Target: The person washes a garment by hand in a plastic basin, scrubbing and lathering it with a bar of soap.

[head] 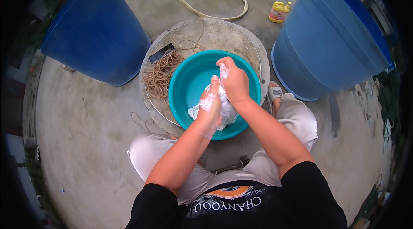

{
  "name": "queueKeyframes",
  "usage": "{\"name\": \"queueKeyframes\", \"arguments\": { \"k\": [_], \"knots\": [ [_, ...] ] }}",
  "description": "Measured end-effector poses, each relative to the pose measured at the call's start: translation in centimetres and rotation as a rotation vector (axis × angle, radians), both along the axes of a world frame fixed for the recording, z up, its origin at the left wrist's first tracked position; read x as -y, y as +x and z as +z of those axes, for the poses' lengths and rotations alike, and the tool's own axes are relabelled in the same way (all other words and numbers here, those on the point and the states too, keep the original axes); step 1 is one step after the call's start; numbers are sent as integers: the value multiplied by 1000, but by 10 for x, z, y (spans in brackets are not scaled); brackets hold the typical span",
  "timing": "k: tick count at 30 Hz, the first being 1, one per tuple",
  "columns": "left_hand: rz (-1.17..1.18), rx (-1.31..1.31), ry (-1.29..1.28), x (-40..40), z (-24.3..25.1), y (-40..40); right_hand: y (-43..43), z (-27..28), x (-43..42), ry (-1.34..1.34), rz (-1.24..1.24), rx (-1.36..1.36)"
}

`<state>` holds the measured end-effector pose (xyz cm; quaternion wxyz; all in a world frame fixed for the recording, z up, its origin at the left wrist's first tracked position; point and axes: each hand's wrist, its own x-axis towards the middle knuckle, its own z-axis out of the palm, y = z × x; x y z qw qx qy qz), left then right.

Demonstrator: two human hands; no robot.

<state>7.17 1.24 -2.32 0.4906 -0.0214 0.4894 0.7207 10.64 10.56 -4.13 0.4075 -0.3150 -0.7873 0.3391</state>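
A teal plastic basin [181, 77] stands in front of me, with a wet white cloth [226, 108] bunched inside it. My left hand [210, 101], streaked with soap suds, grips the cloth from its left side with the thumb pointing up. On the other side, my right hand [234, 82] is curled over the cloth's upper part, with foam along its thumb side. Both hands are above the basin, close together. Their fingers partly hide the cloth, and one pale end of it spreads on the basin floor to the left.
The basin rests on a round concrete slab [226, 34], beside a heap of brown rope [159, 79] and a dark smartphone [161, 53]. Large blue barrels flank it, one left [96, 32] and one right [326, 38]. Beyond lie a pale hose [190, 7] and a yellow detergent jug [279, 12].
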Motion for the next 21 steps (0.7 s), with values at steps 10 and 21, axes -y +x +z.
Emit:
{"name": "queueKeyframes", "arguments": {
  "k": [10, 21],
  "knots": [
    [-15, 36, -51, 18, -32, -16, 6, 8, 6, -21, 35, 249],
    [-61, 163, 219, 17, -55, -32, 16, 16, 29, -30, 101, 340]
  ]
}}
